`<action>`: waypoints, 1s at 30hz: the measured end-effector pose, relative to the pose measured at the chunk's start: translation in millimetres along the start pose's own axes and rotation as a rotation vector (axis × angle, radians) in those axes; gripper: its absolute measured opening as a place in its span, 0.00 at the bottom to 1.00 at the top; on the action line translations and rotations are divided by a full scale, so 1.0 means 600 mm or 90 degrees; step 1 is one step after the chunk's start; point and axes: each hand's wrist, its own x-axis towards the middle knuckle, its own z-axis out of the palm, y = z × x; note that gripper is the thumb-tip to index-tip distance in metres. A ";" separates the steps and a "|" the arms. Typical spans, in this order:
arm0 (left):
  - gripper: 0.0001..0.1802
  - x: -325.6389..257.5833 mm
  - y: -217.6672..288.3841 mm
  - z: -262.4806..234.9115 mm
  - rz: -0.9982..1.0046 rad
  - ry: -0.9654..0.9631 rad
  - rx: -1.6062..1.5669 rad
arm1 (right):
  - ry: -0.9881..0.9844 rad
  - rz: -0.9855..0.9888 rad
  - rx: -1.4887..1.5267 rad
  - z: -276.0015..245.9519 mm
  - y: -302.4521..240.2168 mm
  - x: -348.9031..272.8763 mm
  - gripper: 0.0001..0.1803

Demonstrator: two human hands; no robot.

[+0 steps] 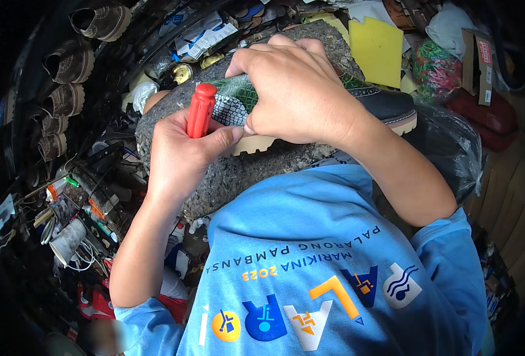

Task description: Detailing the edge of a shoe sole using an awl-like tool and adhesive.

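Observation:
My left hand [182,145] is closed round a tool with a red ribbed handle [201,110]; its working end is hidden behind my fingers. Thumb and fingers of my right hand [295,89] grip a shoe [387,102], my thumb tip meeting my left thumb at the sole's edge. This shoe has a dark toe, a green scale-patterned part, a black-and-white patterned patch and a beige ridged sole [253,144]. It lies sideways, toe to the right, on a rough grey block [215,187] in front of me. My right hand covers its middle.
Several brown shoes [66,59] line the far left. A yellow sheet [375,53] and a bag of coloured strands [435,68] lie beyond the block. Tools, a white cup [68,242] and clutter fill the left side. Clear plastic [452,142] lies beside the shoe's toe.

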 end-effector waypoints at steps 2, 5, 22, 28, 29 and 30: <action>0.12 0.000 -0.006 -0.003 0.008 -0.008 -0.030 | -0.018 0.000 0.004 -0.001 0.001 0.000 0.32; 0.12 0.000 -0.011 -0.006 0.012 -0.011 -0.051 | -0.012 -0.001 0.007 0.000 -0.002 0.000 0.31; 0.12 0.003 -0.054 -0.010 0.026 0.016 -0.281 | 0.007 -0.051 0.034 0.003 0.012 -0.006 0.33; 0.14 -0.005 -0.087 -0.012 0.102 0.044 -0.421 | 0.007 -0.045 0.021 0.004 0.008 -0.005 0.33; 0.18 -0.005 -0.091 -0.009 0.183 0.108 -0.438 | 0.013 -0.064 0.033 0.005 0.014 -0.005 0.33; 0.22 -0.007 -0.096 -0.008 0.263 0.172 -0.453 | 0.018 -0.082 0.044 0.004 0.019 -0.006 0.34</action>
